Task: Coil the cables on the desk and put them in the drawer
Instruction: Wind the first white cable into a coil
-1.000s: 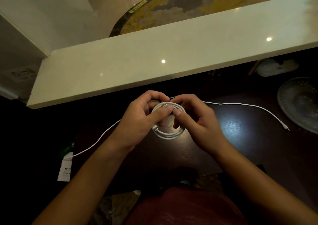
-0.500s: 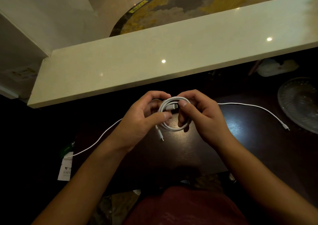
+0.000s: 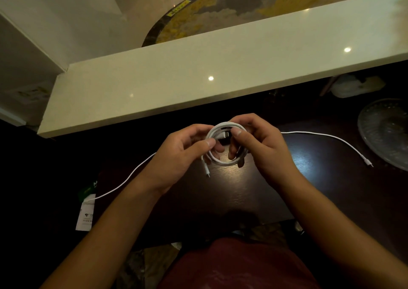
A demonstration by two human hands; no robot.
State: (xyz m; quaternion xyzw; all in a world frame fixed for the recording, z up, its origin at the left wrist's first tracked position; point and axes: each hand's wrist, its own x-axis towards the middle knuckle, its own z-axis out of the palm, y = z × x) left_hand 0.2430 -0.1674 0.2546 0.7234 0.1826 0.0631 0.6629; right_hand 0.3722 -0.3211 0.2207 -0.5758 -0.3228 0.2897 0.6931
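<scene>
Two hands hold a coiled white cable just above a dark desk.

The left hand (image 3: 178,154) pinches the coil (image 3: 223,147) on one side and the right hand (image 3: 262,145) grips the other, a plug dangling below. A second cable (image 3: 326,137) lies uncoiled on the desk (image 3: 254,189). The coil looks finished; next it likely needs tucking, then the drawer, which is not in view.

Saw a pale stone ledge (image 3: 198,83) running across above the dark surface, a clear glass dish (image 3: 385,132) at the far right, a crumpled white item (image 3: 353,85) behind that dish, a white paper tag (image 3: 85,217) at the left edge beside a green label (image 3: 87,189)
</scene>
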